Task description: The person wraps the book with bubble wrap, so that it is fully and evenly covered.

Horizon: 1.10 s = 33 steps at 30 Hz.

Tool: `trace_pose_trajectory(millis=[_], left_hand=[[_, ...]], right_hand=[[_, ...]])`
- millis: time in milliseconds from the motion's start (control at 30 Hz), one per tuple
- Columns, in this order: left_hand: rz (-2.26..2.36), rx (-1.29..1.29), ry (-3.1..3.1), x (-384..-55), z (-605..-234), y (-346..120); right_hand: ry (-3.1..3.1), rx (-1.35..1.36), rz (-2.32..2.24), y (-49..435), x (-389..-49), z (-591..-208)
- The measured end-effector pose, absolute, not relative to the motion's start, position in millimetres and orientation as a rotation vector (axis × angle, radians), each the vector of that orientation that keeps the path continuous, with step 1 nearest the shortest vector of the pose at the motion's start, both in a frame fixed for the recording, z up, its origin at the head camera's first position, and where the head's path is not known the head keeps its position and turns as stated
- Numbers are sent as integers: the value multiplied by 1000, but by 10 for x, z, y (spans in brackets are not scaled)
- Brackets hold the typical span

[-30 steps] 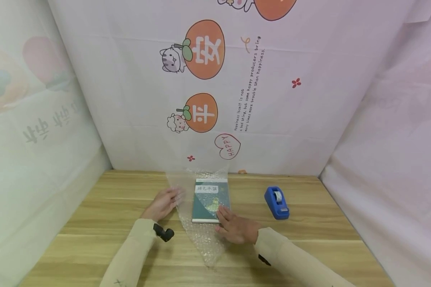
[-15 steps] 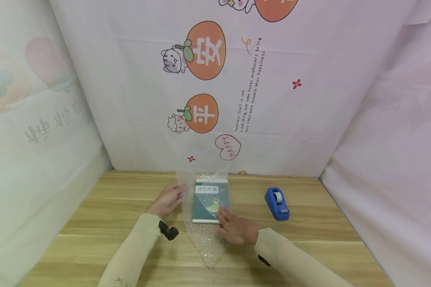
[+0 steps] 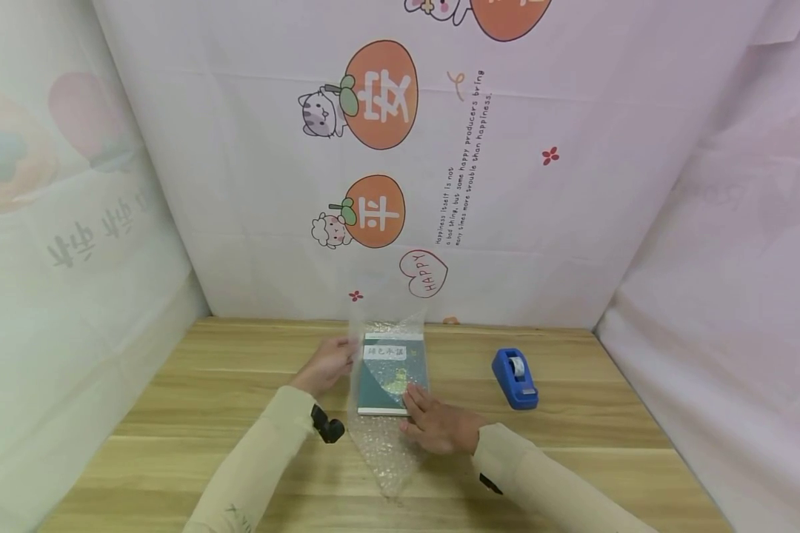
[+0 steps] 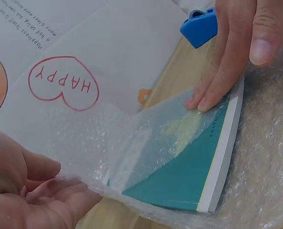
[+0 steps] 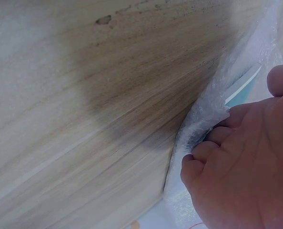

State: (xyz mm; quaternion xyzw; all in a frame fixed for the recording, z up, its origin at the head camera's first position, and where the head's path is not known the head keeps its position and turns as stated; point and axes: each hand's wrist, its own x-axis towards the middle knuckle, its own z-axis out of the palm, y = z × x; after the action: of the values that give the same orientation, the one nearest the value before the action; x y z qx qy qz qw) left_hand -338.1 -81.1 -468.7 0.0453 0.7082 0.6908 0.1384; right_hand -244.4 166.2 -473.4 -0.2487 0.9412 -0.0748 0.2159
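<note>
A teal book with white bands lies on a sheet of bubble wrap, and a folded-over flap of the wrap covers its right part. At the book's left side, my left hand pinches the raised left edge of the wrap between thumb and fingers; the left wrist view shows this hand beside the cover. My right hand presses the flap onto the book's lower right with outstretched fingers. In the right wrist view, the fingers of this hand hide most of the book.
To the right on the wooden table stands a blue tape dispenser with a roll in it. A white printed cloth hangs behind the table and along both sides.
My left hand has moved right towards the book, bringing the wrap's left edge up and inward with it. The right hand keeps its place on the flap.
</note>
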Motion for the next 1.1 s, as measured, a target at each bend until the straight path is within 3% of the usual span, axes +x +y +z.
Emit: trace_pose_trajectory(millis=[1100], left_hand=[[1438, 249, 2674, -3326, -4651, -392]], right_hand=[[2617, -650, -197, 1635, -2426, -4698]])
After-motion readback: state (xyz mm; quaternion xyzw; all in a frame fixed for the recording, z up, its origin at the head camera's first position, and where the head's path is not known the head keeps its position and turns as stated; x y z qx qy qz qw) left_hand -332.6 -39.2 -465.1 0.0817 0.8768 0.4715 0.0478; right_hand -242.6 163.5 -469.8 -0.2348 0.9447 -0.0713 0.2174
